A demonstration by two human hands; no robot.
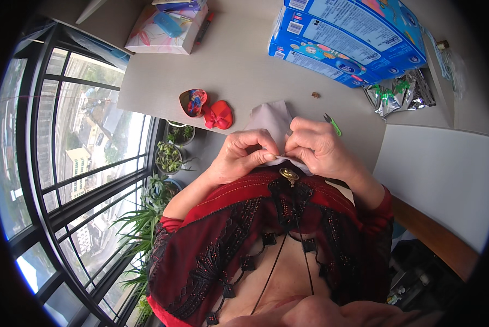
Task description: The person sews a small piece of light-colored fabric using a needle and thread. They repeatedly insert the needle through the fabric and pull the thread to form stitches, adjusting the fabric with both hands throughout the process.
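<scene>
A pale grey-lilac cloth [270, 117] runs from the desk's front edge up to my chest. My left hand [248, 151] pinches its near edge between thumb and forefinger. Close beside it, my right hand [316, 145] grips the same edge with bent fingers, and the fingertips of both hands nearly meet. Whether a needle or thread sits between them is too small to tell. To the right of my right hand lie small thread snips [333, 124] with a green handle. Left of the cloth are an open heart-shaped tin [194, 103] with colourful contents and its red lid [218, 115] with a bow.
Large blue printed packs [330, 45] stand at the back right of the desk [236, 69], near a crumpled silver foil bag [404, 94]. A floral box [162, 32] and a marker [204, 28] lie at the back left. Potted plants [169, 157] line the window on the left.
</scene>
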